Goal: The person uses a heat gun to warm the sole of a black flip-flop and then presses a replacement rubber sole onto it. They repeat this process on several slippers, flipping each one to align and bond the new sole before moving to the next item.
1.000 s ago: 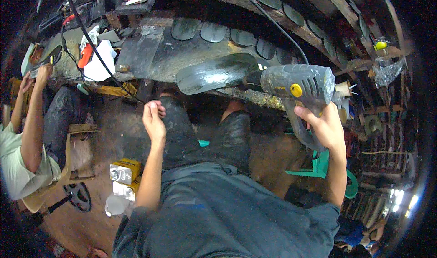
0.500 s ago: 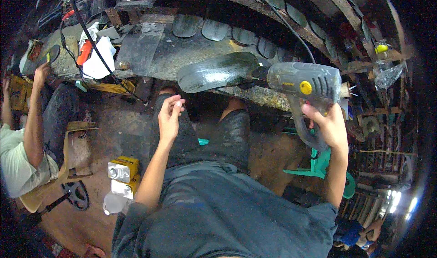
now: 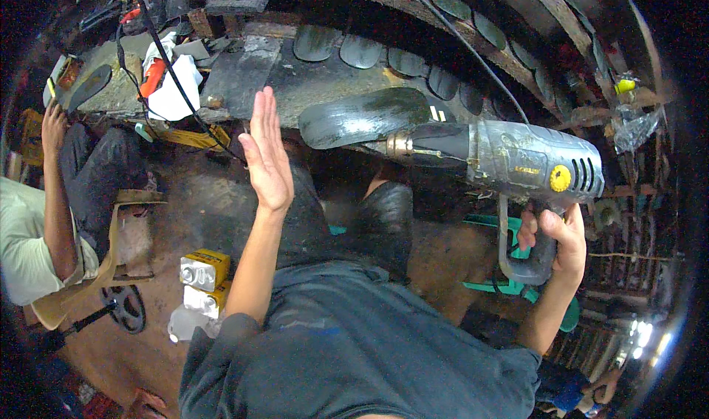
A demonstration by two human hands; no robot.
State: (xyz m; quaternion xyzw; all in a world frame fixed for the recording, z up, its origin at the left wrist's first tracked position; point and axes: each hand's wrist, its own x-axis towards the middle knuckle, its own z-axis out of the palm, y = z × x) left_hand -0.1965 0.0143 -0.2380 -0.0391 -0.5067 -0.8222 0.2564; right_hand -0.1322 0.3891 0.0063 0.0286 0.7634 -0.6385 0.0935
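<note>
At left a co-worker is cut off by the view's edge, and a cable crosses in front of a white sheet. The left hand, empty, is flat with fingers straight, left of the dark sole on the bench; the nozzle of the gun hides part of the sole's lower edge. The right hand curls round the handle, fingers partly hidden, a green stool behind.
</note>
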